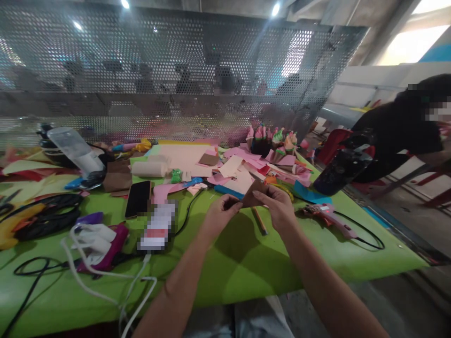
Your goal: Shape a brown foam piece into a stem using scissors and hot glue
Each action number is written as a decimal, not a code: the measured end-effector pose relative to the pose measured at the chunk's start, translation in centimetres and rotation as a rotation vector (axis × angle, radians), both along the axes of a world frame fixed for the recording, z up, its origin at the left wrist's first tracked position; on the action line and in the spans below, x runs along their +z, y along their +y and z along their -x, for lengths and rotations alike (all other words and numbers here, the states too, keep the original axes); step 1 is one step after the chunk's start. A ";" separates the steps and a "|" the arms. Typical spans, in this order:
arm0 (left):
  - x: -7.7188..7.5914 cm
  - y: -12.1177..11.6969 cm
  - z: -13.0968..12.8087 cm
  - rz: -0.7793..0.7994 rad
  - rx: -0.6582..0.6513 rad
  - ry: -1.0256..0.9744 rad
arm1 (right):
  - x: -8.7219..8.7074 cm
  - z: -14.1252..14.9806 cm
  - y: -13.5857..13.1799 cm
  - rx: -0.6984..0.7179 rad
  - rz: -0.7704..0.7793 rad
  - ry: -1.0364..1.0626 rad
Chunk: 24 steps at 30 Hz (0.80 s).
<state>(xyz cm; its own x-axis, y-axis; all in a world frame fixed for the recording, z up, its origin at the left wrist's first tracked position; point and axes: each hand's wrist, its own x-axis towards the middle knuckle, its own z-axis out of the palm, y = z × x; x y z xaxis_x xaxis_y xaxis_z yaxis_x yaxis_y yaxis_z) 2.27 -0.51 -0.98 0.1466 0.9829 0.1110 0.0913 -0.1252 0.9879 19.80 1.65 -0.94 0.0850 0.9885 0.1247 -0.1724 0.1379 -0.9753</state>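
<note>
Above the green tabletop [243,277] I hold a small piece of brown paper or foam sheet [251,196] with both hands. My left hand [221,213] pinches its left end between thumb and fingers. On the other side, my right hand [278,204] grips the right edge, thumb in front. Just below the sheet a pencil [260,221] lies on the table. A blue strip [229,191] rests behind my left fingertips. To the right of my right hand lies a pink hot glue gun [333,217] with a black cord.
Paper scraps [232,166] are heaped behind my hands, near cupcake-like crafts [271,140]. At left are a black phone [138,199], a lit phone [158,227], a purple power strip [120,239] with cables, and a tilted clear bottle [75,152]. A dark tumbler [343,166] stands right, near a person [398,126].
</note>
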 end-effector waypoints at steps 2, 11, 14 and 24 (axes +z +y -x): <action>-0.3 0.2 -0.1 0.010 0.018 -0.006 | -0.1 0.2 -0.2 0.026 -0.003 -0.037; -0.1 0.4 0.0 0.109 0.079 -0.198 | 0.1 0.8 -0.6 0.131 0.029 -0.100; -0.1 0.2 -0.1 0.113 0.056 -0.207 | 0.0 1.0 -0.6 0.138 0.027 -0.139; -0.8 0.7 0.2 0.106 0.141 -0.252 | 0.3 1.0 -0.7 0.105 -0.095 -0.244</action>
<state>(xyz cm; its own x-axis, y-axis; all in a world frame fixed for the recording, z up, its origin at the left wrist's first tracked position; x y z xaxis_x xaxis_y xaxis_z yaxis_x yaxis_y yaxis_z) 2.07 0.20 -1.76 -0.0116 0.9997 0.0223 -0.1487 -0.0238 0.9886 18.81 0.93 -0.60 -0.0611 0.9733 0.2214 0.0483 0.2244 -0.9733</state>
